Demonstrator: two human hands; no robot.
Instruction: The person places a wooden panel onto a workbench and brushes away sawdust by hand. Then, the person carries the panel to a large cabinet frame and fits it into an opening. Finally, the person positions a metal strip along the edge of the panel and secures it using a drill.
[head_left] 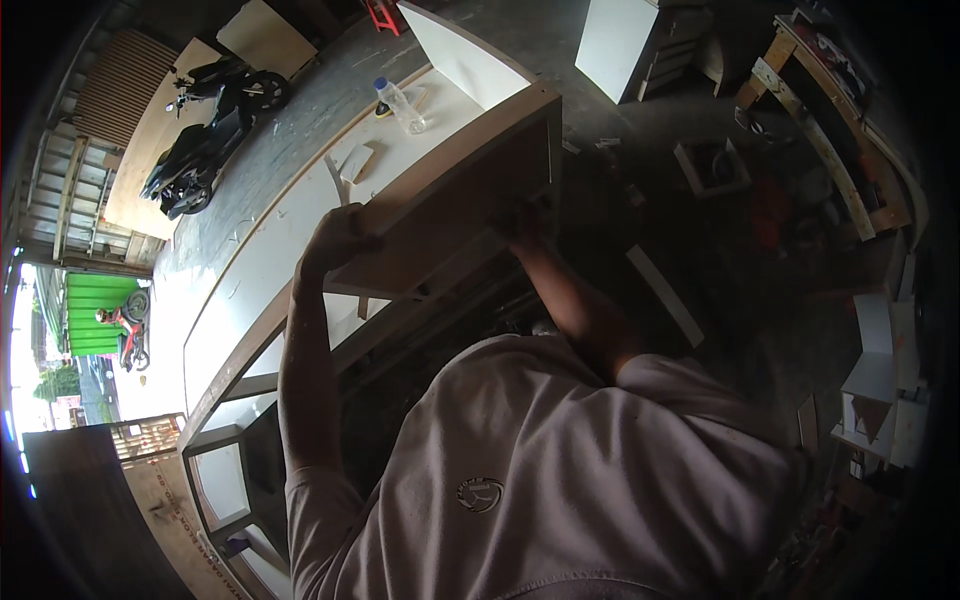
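A wooden panel with a pale edge and a dark, shaded face stands at the near side of a long white cabinet. My left hand is closed around the left end of this panel, fingers bent over its edge. Lower on the dark face, toward its right end, is my right hand; deep shadow hides its fingers. A clear plastic bottle with a blue cap rests tilted on the white top. Near my left hand lies a small pale block. An upright white board rises at the far end.
Open wooden framing runs down the cabinet's near left side. A black motorbike is parked at the far left. To the right are a white cabinet, an open box and a loose white strip on the dark floor.
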